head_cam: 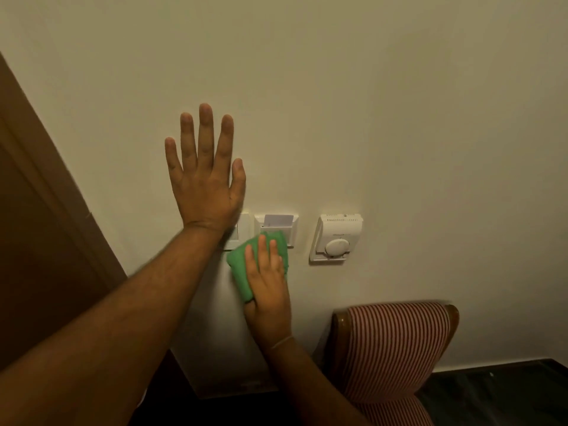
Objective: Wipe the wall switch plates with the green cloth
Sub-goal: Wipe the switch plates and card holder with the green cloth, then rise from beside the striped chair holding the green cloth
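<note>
My left hand [204, 173] lies flat on the cream wall, fingers spread, holding nothing; its wrist hides most of a white switch plate [242, 224]. My right hand [269, 287] presses the folded green cloth [242, 265] against the wall, over the lower part of the white key-card holder plate [287, 230]. A pale card [278, 220] stands in that plate's slot. To the right hangs a white thermostat [336, 238] with a round dial, untouched.
A brown wooden door and frame [40, 241] fill the left side. A chair with a red-and-white striped back [396, 342] stands against the wall at lower right. A dark surface [507, 392] lies beyond the chair.
</note>
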Motion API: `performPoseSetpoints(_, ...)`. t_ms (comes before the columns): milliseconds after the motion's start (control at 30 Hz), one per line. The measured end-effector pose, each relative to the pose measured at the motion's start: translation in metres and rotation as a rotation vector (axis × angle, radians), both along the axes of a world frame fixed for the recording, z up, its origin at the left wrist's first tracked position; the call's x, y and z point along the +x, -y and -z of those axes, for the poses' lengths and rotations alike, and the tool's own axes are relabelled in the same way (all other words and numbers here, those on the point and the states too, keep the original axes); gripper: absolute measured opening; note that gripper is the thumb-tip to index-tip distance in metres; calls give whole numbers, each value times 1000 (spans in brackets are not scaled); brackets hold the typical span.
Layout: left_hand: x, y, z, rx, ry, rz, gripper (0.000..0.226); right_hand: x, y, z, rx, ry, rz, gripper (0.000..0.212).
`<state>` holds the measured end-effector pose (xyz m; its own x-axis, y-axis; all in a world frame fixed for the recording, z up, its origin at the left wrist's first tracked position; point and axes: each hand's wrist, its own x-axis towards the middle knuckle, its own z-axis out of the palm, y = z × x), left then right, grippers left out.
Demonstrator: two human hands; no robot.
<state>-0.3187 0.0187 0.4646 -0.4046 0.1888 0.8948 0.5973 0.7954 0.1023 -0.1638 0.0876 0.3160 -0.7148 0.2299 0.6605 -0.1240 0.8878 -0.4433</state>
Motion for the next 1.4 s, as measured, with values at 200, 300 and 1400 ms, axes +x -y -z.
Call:
performPoseSetpoints(200, 68, -1, 64, -37, 205, 43, 77, 56, -42, -3, -4, -4, 64, 123)
performPoseSetpoints(300, 122, -7, 132, -79, 334, 33, 80, 86, -63, 13, 26, 18, 85, 93)
performPoseSetpoints(1400, 354, -95, 594, -877, 941, 260, 73, 298, -198, 517, -282, 1145, 150, 81)
